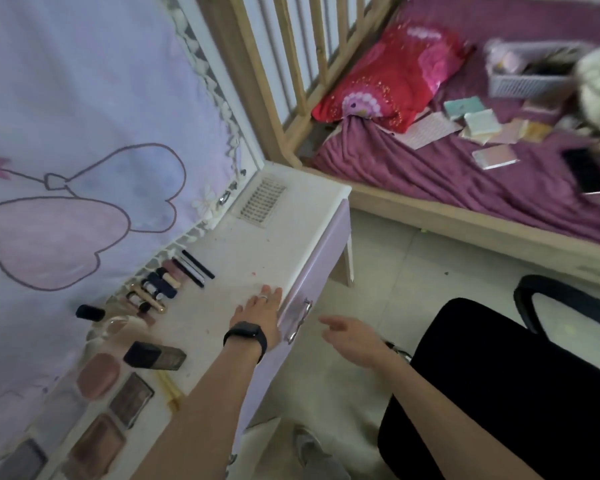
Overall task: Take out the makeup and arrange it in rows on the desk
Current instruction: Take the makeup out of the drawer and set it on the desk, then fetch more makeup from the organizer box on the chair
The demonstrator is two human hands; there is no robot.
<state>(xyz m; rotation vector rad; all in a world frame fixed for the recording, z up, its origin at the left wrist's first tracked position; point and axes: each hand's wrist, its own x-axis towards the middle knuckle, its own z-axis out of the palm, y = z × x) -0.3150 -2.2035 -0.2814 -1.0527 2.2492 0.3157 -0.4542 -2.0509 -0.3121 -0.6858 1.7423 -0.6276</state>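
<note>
Makeup lies in a row along the back of the white desk (257, 251): thin black pencils (196, 266), several small tubes (160, 284), a dark foundation bottle (155, 356), a pink compact (97, 375) and brown eyeshadow palettes (130, 400). My left hand (258, 317) rests flat on the desk's front edge, fingers apart, holding nothing. My right hand (352, 337) hovers just right of the lilac drawer's metal handle (300, 320), fingers loose and empty. More palettes (482, 124) and a grey basket (530, 76) lie on the bed.
A lilac cloth (84, 133) hangs behind the desk. A wooden-framed bed (430, 216) with purple sheet and red pillow (392, 77) stands at the right. A black chair (506, 393) sits at the lower right on the tiled floor.
</note>
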